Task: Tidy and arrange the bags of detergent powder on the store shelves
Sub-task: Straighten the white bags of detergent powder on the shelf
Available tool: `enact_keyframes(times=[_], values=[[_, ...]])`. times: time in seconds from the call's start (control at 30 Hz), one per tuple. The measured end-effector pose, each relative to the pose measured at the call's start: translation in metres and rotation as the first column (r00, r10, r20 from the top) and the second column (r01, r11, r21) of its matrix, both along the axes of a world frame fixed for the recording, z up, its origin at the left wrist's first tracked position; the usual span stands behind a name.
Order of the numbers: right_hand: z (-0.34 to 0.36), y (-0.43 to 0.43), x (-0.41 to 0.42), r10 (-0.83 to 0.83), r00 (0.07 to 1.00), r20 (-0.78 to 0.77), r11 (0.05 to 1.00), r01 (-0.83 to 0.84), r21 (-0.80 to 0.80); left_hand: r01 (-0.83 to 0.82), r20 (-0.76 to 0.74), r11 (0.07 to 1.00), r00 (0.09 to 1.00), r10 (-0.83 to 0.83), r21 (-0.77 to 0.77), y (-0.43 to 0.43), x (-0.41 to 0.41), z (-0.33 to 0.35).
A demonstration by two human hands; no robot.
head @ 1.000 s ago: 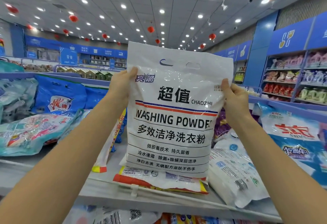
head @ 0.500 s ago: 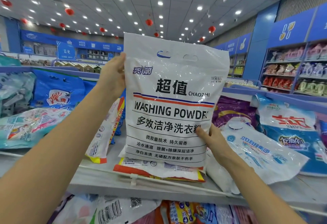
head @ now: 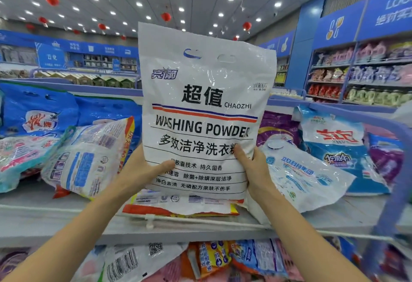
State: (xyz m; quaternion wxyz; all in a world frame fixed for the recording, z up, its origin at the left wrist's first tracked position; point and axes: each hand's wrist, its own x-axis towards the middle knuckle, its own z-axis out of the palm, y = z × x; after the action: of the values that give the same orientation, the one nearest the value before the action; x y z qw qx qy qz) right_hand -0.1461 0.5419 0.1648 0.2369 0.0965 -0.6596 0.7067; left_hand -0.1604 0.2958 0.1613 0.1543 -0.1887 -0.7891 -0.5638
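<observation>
Grey shelf with slumped, glossy plastic detergent bags. Above its front edge, upright: flat white washing powder bag, crinkled film, two handle holes. Left hand and right hand clamped on lower corners.

White washing powder bag held upright above the shelf — left hand and right hand grip its lower corners, thumbs on the front. Other detergent bags lie on both sides.
</observation>
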Motion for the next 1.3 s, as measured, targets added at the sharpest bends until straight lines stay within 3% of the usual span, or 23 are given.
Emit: enact_keyframes(times=[0.2, 0.5, 0.7, 0.93, 1.3], values=[[0.009, 0.055, 0.047, -0.049, 0.997, -0.051, 0.983, 0.039, -0.177, 0.002, -0.096, 0.979, 0.995, 0.018, 0.204, 0.062, 0.029, 0.039], [0.021, 0.215, 0.156, -0.328, 0.943, -0.065, 0.920, 0.303, -0.249, 0.229, -0.161, 0.962, 0.965, -0.205, 0.150, 0.233, 0.099, 0.054], [0.011, 0.349, 0.243, -0.444, 0.896, -0.005, 0.877, 0.433, -0.208, 0.347, -0.125, 0.917, 0.936, -0.328, 0.197, 0.383, 0.156, 0.035], [0.002, 0.507, 0.320, -0.476, 0.879, -0.005, 0.876, 0.474, -0.091, 0.416, -0.021, 0.872, 0.905, -0.426, 0.258, 0.549, 0.210, 0.005], [-0.024, 0.676, 0.290, -0.526, 0.850, 0.040, 0.847, 0.527, -0.065, 0.463, 0.025, 0.848, 0.874, -0.485, 0.260, 0.719, 0.183, -0.022]])
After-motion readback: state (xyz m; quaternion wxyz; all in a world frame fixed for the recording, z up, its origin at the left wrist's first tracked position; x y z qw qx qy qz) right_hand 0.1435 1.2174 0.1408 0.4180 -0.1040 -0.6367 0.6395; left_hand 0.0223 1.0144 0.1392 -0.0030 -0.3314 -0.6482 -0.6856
